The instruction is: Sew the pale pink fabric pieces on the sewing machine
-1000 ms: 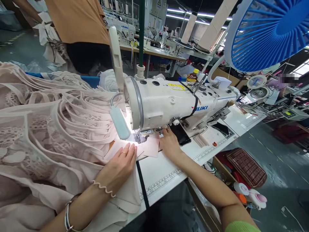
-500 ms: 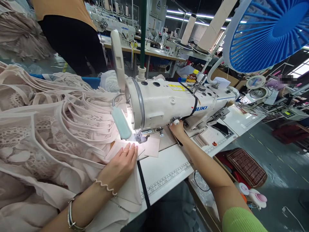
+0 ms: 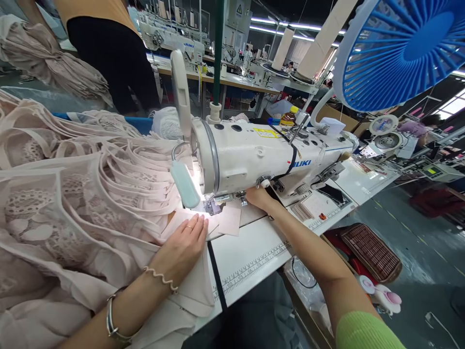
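Beside the smooth, round white sewing machine (image 3: 243,162), thin pale pink cloth (image 3: 231,223) lies flat with straight edges. Soft clothes (image 3: 134,172) with holey lace make a wavy heap. Ruler marks (image 3: 254,269) line the hard white table (image 3: 241,252), and a big blue fan (image 3: 403,53) hangs above the grey floor (image 3: 425,237). The left hand (image 3: 187,240) rests flat on the cloth, fingers together. Right of the cloth, the right hand (image 3: 259,198) hides its fingers; its grip cannot be told.
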Tool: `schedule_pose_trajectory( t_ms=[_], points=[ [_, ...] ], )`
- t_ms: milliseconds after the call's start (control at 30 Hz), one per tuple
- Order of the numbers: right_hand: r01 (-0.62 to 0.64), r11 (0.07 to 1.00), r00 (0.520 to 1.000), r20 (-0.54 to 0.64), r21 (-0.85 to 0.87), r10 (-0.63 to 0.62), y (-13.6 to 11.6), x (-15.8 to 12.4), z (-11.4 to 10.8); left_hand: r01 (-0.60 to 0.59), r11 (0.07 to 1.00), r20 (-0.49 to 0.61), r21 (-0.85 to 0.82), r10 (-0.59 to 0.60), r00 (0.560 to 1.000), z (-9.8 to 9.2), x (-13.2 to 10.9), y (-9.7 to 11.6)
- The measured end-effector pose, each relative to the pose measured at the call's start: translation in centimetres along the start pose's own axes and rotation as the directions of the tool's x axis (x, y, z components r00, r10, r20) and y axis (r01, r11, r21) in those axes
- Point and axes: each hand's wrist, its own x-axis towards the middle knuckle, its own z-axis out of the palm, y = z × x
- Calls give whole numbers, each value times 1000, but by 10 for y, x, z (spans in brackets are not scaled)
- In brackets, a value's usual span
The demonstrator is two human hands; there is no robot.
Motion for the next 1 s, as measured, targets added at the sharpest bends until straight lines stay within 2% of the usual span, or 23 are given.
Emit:
schedule_pose_trajectory(
  t_ms=[133, 167, 200, 233, 267, 333, 400, 500, 633, 733, 867, 1000],
  points=[
    [27, 1000, 999, -46, -14, -28, -18, -41, -2, 13, 1000, 29, 0, -13, 999, -1, 0, -1],
    [80, 997, 995, -58, -11, -81, -26, -55, 0, 18, 1000, 29, 19, -19, 999, 0, 0, -1],
    [202, 979, 975, -93, -24, -203, -33, -69, 3, 28, 999, 28, 34, -29, 999, 1, 0, 0],
    [330, 943, 938, -98, -38, -332, -39, -81, 6, 41, 998, 27, 42, -42, 999, 1, 1, 2],
    [405, 912, 906, -108, -68, -410, -44, -92, 9, 57, 997, 28, 44, -58, 998, 2, 1, 3],
    [461, 876, 867, -141, -140, -479, -48, -103, 14, 86, 996, 29, 32, -87, 996, 1, 3, 8],
    [433, 880, 866, -179, -195, -466, -46, -102, 17, 94, 995, 23, 19, -95, 995, -2, 6, 15],
    [347, 911, 895, -211, -222, -392, -43, -92, 16, 65, 997, 3, 31, -65, 998, -7, 9, 25],
    [317, 914, 913, -180, -253, -366, -47, -86, 12, 66, 993, -18, 97, -65, 998, -10, 10, 29],
    [327, 906, 916, -147, -270, -374, -49, -86, 11, 96, 990, 13, 101, -98, 995, -10, 9, 26],
    [329, 931, 935, -84, -156, -344, -44, -79, 9, 110, 994, 105, 2, -110, 988, -8, 8, 21],
    [327, 943, 945, 0, -63, -328, -44, -66, 13, 110, 993, 88, -47, -106, 990, -4, 6, 21]
  ],
)
